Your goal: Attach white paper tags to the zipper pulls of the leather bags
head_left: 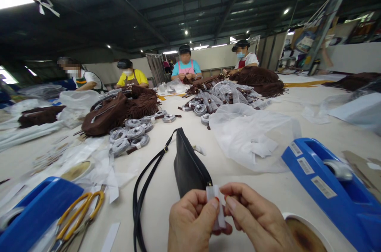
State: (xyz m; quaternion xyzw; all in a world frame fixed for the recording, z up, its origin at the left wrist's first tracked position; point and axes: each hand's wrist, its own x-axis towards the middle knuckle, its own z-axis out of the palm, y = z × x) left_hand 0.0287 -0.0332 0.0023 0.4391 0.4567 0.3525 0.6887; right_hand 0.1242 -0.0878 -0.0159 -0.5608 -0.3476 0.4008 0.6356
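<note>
Head view: left hand (190, 222) pinches white strip (219, 214) between thumb and fingers, at near end of black bag (190, 160). Right hand (257, 216) just beside strip, thumb and forefinger close together; cannot tell if gripping anything. Bag lies on surface (162, 168), strap (138, 200) looped left. Orange-handled scissors (85, 208) farther left, near blue tape dispenser (44, 208).

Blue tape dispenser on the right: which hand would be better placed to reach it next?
Probably the right hand: it is nearer the blue tape dispenser, while the left hand grips the white strip.
</note>
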